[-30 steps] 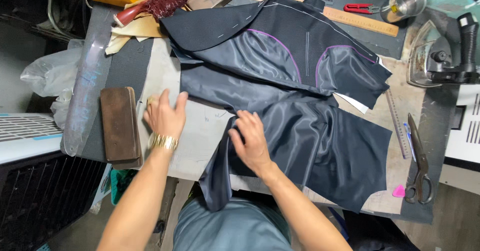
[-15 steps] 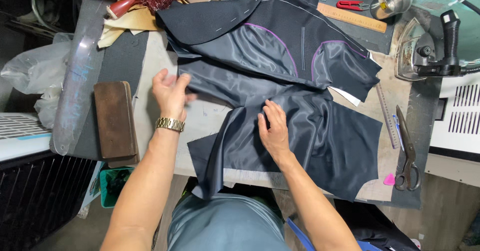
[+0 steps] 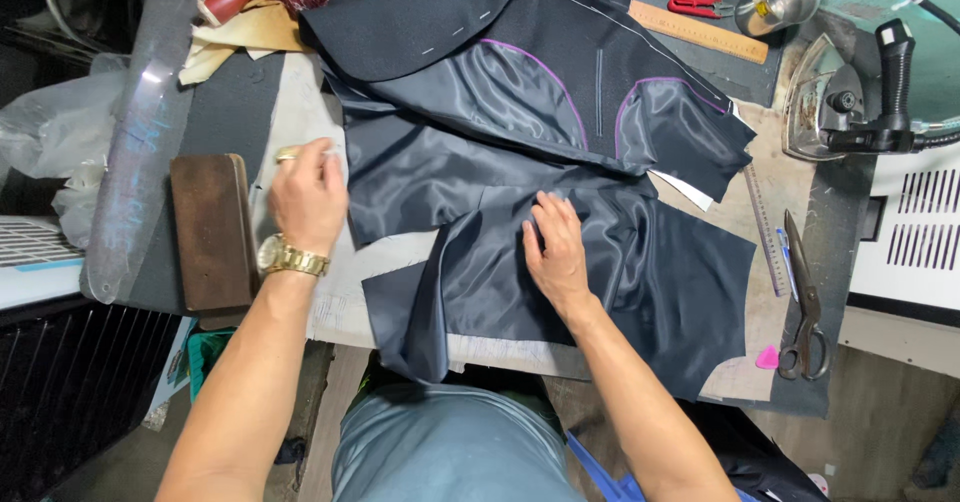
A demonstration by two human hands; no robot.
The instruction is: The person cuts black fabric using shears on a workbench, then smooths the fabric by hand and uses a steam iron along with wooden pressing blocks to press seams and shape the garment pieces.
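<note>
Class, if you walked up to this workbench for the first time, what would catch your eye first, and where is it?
The dark jacket with purple-piped lining sprawls across the middle of the table. The right hand presses flat on its shiny lining, while the left hand, wearing a gold watch, touches its left edge. Black scissors and an iron lie at the right.

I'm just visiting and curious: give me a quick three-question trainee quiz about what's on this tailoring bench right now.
1. True or false: the right hand rests flat on the dark shiny-lined jacket piece.
2. Which lies nearest the left hand? A) the brown rectangular wooden block B) the black-handled metal scissors C) the long wooden ruler
3. Fill in: the grey metal iron stands at the bench's far ____ corner.

Key: 1 true; 2 A; 3 right.
</note>
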